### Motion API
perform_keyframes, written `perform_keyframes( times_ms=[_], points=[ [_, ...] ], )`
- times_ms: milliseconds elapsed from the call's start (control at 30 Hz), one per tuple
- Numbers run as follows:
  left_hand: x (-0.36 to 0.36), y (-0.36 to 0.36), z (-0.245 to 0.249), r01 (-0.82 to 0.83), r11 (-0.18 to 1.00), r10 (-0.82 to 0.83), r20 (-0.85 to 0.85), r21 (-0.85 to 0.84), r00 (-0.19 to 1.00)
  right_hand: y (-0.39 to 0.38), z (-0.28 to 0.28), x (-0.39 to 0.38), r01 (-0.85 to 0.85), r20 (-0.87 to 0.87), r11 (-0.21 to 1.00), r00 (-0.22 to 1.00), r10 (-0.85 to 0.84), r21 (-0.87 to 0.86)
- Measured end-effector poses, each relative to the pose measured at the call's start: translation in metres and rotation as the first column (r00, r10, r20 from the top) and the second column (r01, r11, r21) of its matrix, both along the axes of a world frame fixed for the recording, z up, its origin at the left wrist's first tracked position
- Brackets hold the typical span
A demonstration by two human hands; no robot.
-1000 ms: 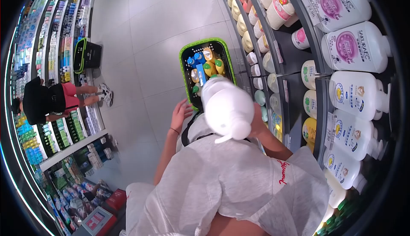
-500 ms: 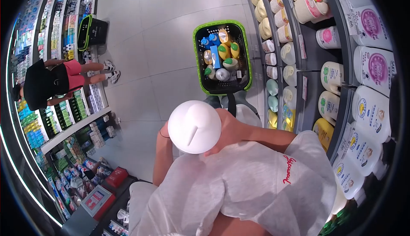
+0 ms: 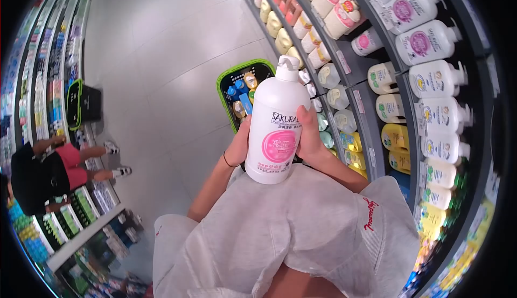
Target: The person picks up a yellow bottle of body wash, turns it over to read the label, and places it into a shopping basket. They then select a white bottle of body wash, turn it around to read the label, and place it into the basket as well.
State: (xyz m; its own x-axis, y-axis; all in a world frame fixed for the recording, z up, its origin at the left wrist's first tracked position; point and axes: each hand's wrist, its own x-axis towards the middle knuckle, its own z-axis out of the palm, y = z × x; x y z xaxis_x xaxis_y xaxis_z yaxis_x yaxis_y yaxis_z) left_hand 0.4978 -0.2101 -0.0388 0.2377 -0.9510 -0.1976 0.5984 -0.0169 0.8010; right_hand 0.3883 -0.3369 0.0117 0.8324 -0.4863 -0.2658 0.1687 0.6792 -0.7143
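Observation:
A large white pump bottle [image 3: 280, 136] stands in front of my chest, its pump end pointing away and its pink round label facing up at me. My left hand [image 3: 237, 144] grips its left side. Against its right side presses my right hand [image 3: 311, 135], the thumb on the front near the printed name. The fingers under the bottle are hidden. Beyond the bottle, a black shopping basket with a green rim [image 3: 222, 87] is partly covered by it. Blue bottles [image 3: 237, 89] and yellow-orange packs lie in the basket.
On the right, shelves carry rows of white pump bottles [image 3: 428, 42], yellow bottles [image 3: 396, 138] and pink-labelled tubs [image 3: 341, 19]. Another person [image 3: 46, 177] stands at the left shelves, near a second black basket with a green rim [image 3: 89, 105]. Grey floor tiles [image 3: 161, 77] lie between.
The bottle has been tipped so that its labelled front shows instead of its top. The view has swung, and the bottle now covers part of the basket.

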Motion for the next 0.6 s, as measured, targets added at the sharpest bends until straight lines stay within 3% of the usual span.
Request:
perform_keyframes(
  times_ms=[33, 167, 233, 367, 533, 600],
  points=[
    [0.001, -0.002, 0.006, -0.006, 1.000, 0.006, -0.075, 0.004, 0.997, 0.003, -0.001, 0.000, 0.048, -0.032, 0.998, 0.998, -0.048, 0.027],
    [0.000, -0.008, 0.017, -0.047, 0.997, 0.044, -0.052, -0.055, 0.998, 0.012, -0.001, -0.007, 0.095, -0.148, 0.995, 0.984, -0.098, -0.027],
    [0.000, -0.011, 0.011, -0.058, 0.996, 0.048, -0.138, -0.066, 0.989, 0.016, -0.001, -0.008, 0.071, -0.220, 0.988, 0.970, -0.100, -0.135],
    [0.001, -0.011, -0.002, -0.066, 0.996, 0.060, -0.078, -0.065, 0.995, 0.010, 0.000, 0.000, 0.041, -0.297, 0.989, 0.951, -0.083, -0.143],
    [-0.004, -0.014, 0.000, -0.172, 0.983, 0.168, -0.052, -0.067, 0.984, -0.006, -0.011, 0.001, -0.099, -0.277, 0.986, 0.959, 0.058, -0.137],
    [-0.003, -0.016, -0.001, -0.132, 0.983, 0.107, -0.179, -0.131, 0.978, -0.014, -0.006, 0.006, -0.170, -0.237, 0.976, 0.962, 0.134, -0.138]
  ],
)
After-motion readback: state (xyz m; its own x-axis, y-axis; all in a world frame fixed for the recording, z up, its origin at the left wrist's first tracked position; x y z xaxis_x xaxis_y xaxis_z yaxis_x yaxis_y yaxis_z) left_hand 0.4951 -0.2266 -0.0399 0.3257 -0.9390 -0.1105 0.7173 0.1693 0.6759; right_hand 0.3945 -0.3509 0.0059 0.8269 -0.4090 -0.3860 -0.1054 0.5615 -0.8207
